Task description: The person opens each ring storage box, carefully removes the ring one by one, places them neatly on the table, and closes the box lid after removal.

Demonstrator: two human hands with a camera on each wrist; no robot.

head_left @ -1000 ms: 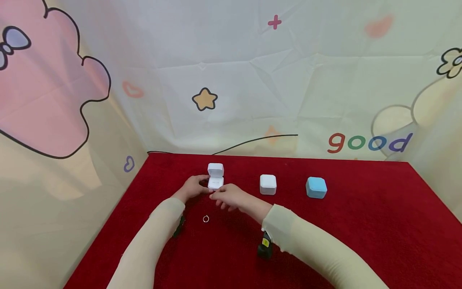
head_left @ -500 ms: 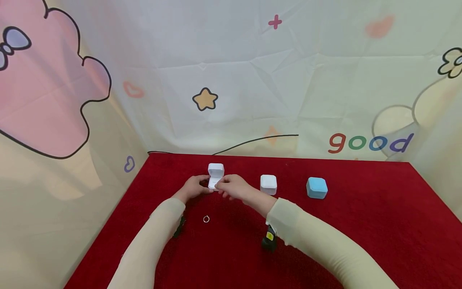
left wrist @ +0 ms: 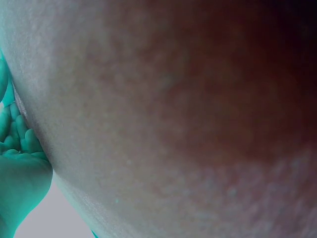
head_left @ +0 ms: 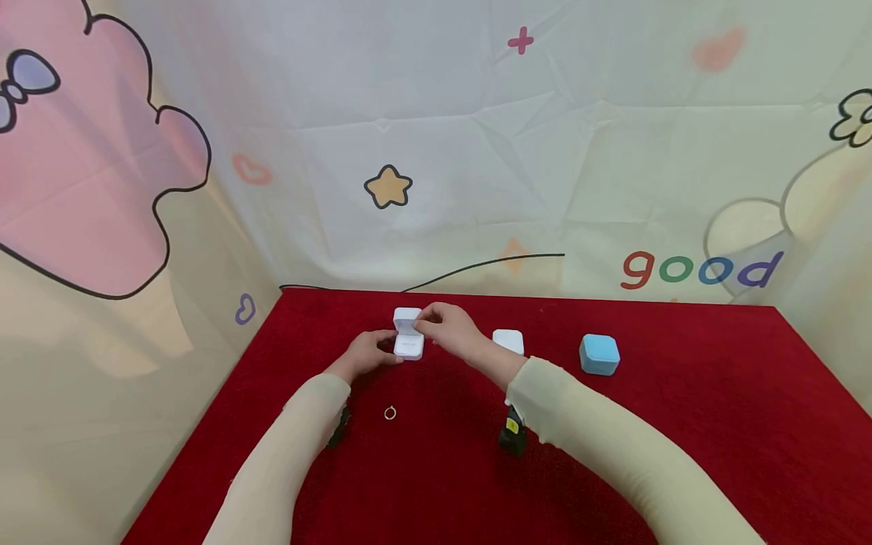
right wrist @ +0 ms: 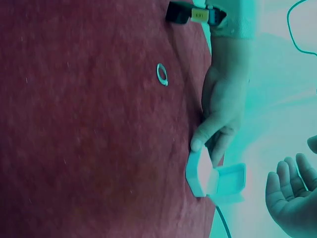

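A small white ring box [head_left: 409, 348] stands with its lid up toward the back left of the red cloth. My left hand [head_left: 364, 354] grips its base from the left, thumb at the front and fingers behind, as the right wrist view also shows. My right hand [head_left: 453, 331] is raised beside the lid, its fingertips overlapping the lid's right edge in the head view. In the right wrist view its fingers [right wrist: 292, 181] are loosely bent, with a gap to the lid [right wrist: 231, 179]. A ring [head_left: 390, 412] lies on the cloth nearer me.
A closed white box [head_left: 508, 341], partly behind my right wrist, and a closed light blue box [head_left: 599, 354] stand to the right on the red cloth [head_left: 681, 416]. A printed curtain [head_left: 470, 189] hangs behind. Skin fills most of the left wrist view.
My right hand has moved from the box's front edge, over its inside, and up to the right side of the lid. The left hand keeps its hold on the ring box.
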